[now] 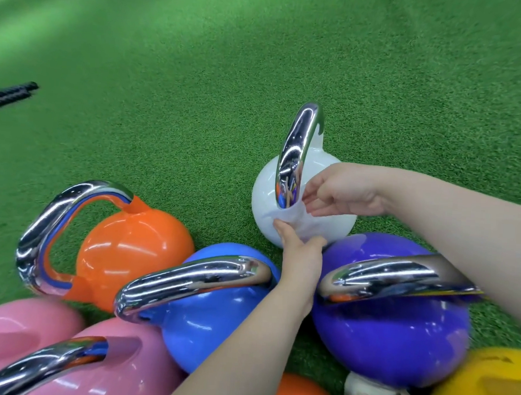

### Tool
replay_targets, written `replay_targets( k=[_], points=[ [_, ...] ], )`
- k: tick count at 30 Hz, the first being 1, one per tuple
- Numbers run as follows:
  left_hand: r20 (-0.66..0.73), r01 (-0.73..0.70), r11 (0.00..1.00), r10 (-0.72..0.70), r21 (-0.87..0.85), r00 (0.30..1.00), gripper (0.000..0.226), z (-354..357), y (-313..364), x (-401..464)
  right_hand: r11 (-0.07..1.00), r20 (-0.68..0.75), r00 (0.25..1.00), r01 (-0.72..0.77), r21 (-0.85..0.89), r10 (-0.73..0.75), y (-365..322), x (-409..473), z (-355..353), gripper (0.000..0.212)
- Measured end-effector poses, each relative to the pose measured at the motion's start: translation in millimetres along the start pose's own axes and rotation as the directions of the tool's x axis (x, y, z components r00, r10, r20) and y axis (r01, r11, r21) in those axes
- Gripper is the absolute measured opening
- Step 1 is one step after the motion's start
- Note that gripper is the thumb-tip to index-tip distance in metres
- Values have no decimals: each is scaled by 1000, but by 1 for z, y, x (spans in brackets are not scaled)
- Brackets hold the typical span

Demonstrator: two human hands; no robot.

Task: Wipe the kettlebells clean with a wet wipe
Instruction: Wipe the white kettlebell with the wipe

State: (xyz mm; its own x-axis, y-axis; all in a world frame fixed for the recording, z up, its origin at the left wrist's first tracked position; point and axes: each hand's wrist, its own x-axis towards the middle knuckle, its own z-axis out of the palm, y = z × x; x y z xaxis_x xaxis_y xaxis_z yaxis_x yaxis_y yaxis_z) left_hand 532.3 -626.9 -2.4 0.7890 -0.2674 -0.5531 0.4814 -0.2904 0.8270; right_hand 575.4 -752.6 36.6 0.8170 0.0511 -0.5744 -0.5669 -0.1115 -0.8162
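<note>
- Our right hand (342, 191) pinches the upper part of the wet wipe (296, 221), just beside the chrome handle (299, 144) of the white kettlebell (263, 197).
- Our left hand (300, 256) grasps the lower edge of the same wipe, just below the right hand.
- The wipe lies against the white kettlebell, which stands on the green turf (199, 86).
- The purple kettlebell (391, 327) is under our right forearm; the blue kettlebell (203, 322) and the orange kettlebell (134, 250) are left of the left hand.
</note>
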Motion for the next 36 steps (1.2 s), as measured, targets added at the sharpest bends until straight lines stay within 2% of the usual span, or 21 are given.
replay_targets(
  k=[4, 6, 9, 11, 14, 17, 19, 22, 24, 26, 28, 30, 32, 34, 36],
  points=[
    [-37, -25, 1000, 26, 7, 999, 82, 2, 2, -1, 991, 60, 996, 68, -119, -61, 1, -1, 1, 49],
    [-104, -148, 989, 144, -30, 984, 69, -1, 8, 2, 983, 73, 992, 115, -141, -106, 1, -1, 1, 54],
    [-269, -361, 931, 334, -55, 903, 49, -7, 10, 16, 957, 63, 983, 182, -225, -172, 3, 4, 3, 56],
    [-346, -407, 913, 382, -2, 857, 40, -9, 9, 23, 912, -9, 975, 204, -356, -221, 4, 7, 5, 46],
    [-396, -403, 915, 377, 20, 837, 21, -6, 1, 28, 810, -77, 950, 215, -545, -304, 3, 9, 10, 27],
    [-436, -376, 919, 387, 117, 812, 4, -5, -12, 35, 692, -61, 926, 232, -684, -371, 3, 14, 16, 30],
    [-482, -374, 909, 416, 185, 772, 8, -4, -14, 40, 600, -82, 903, 211, -772, -422, 6, 20, 19, 29],
    [-557, -286, 940, 341, 187, 757, 16, -3, -15, 44, 502, -70, 886, 193, -843, -459, 10, 28, 20, 20],
    [-573, -238, 957, 290, 165, 767, 26, -4, -16, 46, 423, -36, 903, 165, -891, -429, 5, 29, 16, 25],
    [-576, -216, 967, 254, 134, 777, 43, -2, -16, 45, 243, -16, 928, 81, -967, -371, -7, 29, 11, 44],
    [-576, -193, 970, 242, 147, 781, 35, -1, -15, 44, 93, -9, 954, 20, -995, -300, -21, 30, 10, 58],
    [-545, -192, 966, 257, 174, 798, 13, -2, -16, 41, 57, -1, 974, 12, -998, -225, -31, 31, 12, 68],
    [-501, -237, 953, 300, 187, 812, 17, -1, -18, 39, 59, 0, 983, 11, -998, -181, -38, 30, 13, 74],
    [-476, -284, 940, 340, 189, 811, 22, 2, -19, 37, 90, -12, 989, 1, -996, -147, -42, 27, 12, 70],
    [-472, -298, 933, 359, 200, 805, 23, 5, -15, 34, 78, -18, 991, -8, -997, -132, -45, 27, 12, 66]
  ],
)
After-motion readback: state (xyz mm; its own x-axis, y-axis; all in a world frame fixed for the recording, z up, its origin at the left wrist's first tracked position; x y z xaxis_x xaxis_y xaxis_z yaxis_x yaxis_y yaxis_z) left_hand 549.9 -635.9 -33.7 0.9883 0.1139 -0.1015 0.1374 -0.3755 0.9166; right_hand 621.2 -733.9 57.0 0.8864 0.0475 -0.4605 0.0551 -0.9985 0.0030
